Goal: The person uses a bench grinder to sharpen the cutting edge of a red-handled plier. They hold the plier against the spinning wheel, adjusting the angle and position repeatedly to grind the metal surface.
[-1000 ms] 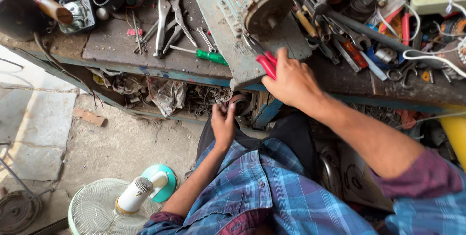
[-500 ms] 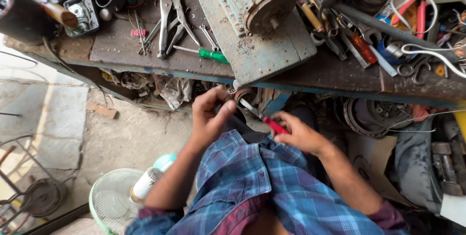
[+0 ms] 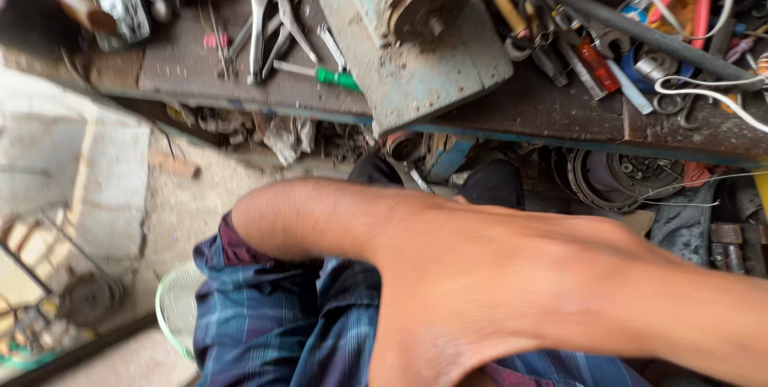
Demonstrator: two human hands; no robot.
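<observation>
Blurred forearms (image 3: pixel 480 275) hide fingers.

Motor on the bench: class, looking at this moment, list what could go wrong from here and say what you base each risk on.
1. The motor sits on a plate that overhangs the bench edge above the person's knees; a knock might tip it.
2. A blurred arm fills the view, so the hands work unseen.
3. Pliers and a screwdriver lie loose and could be swept off.
</observation>
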